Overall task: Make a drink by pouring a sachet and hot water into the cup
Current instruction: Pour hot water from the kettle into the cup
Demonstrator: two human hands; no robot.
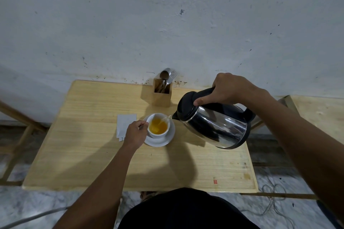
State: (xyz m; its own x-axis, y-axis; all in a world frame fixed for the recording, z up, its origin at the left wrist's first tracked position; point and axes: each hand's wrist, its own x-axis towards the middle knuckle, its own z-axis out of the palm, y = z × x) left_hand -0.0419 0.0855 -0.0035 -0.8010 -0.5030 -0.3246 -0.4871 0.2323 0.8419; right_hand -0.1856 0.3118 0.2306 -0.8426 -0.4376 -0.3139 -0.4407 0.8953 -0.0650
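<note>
1. The right hand (229, 89) gripped the tilted kettle (212, 121), pouring into the cup (158, 126).
2. The left hand (135, 133) pinched the cup's handle.
3. The sachet (124, 122) lay at nine o'clock, the cutlery holder (161, 93) at twelve.
4. No writing was legible.

A plain domestic room with a makeshift drinks corner: a bare pale wooden table (93, 154) pushed against a scuffed, stained whitewashed wall (130, 24), a wooden holder (161, 96) of spoons and a fork, a steel electric kettle (214, 126), loose cable (273, 197) on a marbled floor (28, 206)
</note>
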